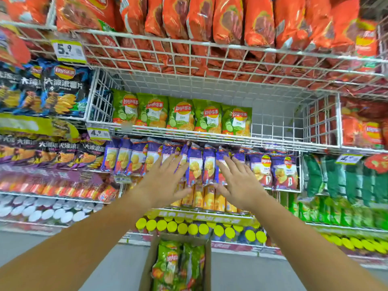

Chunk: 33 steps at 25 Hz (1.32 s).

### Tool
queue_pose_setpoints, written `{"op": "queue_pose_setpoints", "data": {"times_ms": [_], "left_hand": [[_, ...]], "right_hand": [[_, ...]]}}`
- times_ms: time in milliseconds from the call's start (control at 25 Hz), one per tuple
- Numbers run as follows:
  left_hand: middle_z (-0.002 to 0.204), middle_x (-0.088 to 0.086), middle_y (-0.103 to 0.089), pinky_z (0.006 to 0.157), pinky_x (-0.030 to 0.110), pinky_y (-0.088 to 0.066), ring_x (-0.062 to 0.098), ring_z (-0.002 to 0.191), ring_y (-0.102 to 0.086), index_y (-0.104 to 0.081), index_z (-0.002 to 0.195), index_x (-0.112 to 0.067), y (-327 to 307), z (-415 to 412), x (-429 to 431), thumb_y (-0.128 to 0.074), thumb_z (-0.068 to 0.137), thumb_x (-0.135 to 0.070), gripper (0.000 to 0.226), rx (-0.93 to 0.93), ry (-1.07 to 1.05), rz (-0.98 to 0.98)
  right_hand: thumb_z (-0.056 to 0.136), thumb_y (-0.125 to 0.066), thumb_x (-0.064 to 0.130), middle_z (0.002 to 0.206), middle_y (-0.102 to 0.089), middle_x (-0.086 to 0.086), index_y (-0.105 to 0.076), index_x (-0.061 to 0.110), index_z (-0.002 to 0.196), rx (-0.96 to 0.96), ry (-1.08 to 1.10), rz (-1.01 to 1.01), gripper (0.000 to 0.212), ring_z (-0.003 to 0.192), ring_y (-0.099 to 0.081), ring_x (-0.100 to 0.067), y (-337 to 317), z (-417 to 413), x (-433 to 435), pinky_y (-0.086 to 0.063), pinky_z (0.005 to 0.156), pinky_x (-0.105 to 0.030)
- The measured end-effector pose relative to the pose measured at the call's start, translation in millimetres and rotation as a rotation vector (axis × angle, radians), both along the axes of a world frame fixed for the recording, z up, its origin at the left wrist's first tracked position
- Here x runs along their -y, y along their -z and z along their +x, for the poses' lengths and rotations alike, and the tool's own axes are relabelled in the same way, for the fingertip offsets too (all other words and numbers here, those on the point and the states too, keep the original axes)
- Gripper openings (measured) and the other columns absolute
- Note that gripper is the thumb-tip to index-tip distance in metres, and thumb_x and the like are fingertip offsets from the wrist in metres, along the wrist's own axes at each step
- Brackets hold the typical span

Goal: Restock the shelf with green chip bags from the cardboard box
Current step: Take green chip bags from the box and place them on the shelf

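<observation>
The fingers (174, 162) of the left hand (165, 181) are straight and fanned a little apart, holding nothing. The fingers (228, 164) of the right hand (237, 183) are spread the same way, also bare. Both palms face down and forward in the middle of the frame, the two hands near each other but apart. They are raised in front of a row of purple chip bags (197, 164). I cannot tell whether any fingertip touches a bag.

Just above the hands, five green chip bags (182, 116) stand upright side by side in a white wire shelf basket (210, 137). They take up its left and middle part.

More green bags lie in the cardboard box (147, 267) on the floor at the bottom centre of the frame, between the two forearms.

Orange-red bags (210, 22) crowd the top shelf across the upper frame, with a price tag (69, 51) reading 5.9 at the upper left. Dark blue bags (60, 89) sit at the left. Yellow-lidded canisters (182, 227) line a low shelf under the hands.
</observation>
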<state>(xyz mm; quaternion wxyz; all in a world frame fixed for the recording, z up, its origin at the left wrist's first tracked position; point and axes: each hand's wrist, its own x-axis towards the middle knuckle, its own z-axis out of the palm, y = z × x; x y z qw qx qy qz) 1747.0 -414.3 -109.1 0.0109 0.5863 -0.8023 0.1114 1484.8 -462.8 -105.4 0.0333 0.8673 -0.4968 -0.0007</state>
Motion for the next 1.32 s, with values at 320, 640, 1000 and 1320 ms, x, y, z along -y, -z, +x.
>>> {"op": "queue_pose_setpoints", "data": {"times_ms": [320,640,1000,1320], "left_hand": [[0.16,0.016,-0.029,0.114,0.06,-0.027,0.037,0.147,-0.026,-0.028,0.155,-0.018,74.6,-8.7,-54.0,-0.02,0.086,-0.074,0.09,-0.02,-0.075,0.176],[0.162,0.018,-0.023,0.112,0.061,-0.031,0.04,0.148,-0.023,-0.023,0.157,-0.014,212.8,20.4,-60.4,-0.013,0.087,-0.074,0.092,-0.039,-0.065,0.346],[0.157,0.02,-0.03,0.109,0.056,-0.037,0.041,0.144,-0.029,-0.022,0.154,-0.009,359.5,46.3,-22.3,-0.021,0.09,-0.069,0.088,-0.08,-0.002,0.485],[0.157,0.02,-0.034,0.107,0.05,-0.042,0.038,0.141,-0.038,-0.027,0.155,-0.008,535.6,47.1,-22.9,-0.023,0.09,-0.068,0.089,-0.051,-0.084,0.567]], "right_hand": [[0.094,-0.029,0.062,0.152,-0.047,-0.022,-0.047,0.011,0.151,0.037,-0.007,0.16,0.078,0.138,-0.046,-0.045,85.2,-16.2,-48.1,-0.042,0.11,-0.059],[0.089,-0.012,0.068,0.165,-0.028,-0.017,-0.029,0.016,0.16,-0.008,0.098,0.365,0.09,0.151,-0.026,-0.041,220.7,12.6,-73.3,-0.026,0.12,-0.055],[0.088,-0.004,0.066,0.17,-0.014,-0.012,-0.014,0.018,0.163,0.059,0.284,0.526,0.089,0.154,-0.018,-0.035,372.5,66.0,-73.6,-0.023,0.12,-0.049],[0.105,-0.021,0.058,0.171,0.001,-0.006,0.008,0.023,0.162,0.0,0.314,0.72,0.073,0.157,-0.006,-0.028,541.8,45.4,-64.3,-0.015,0.125,-0.044]]}}
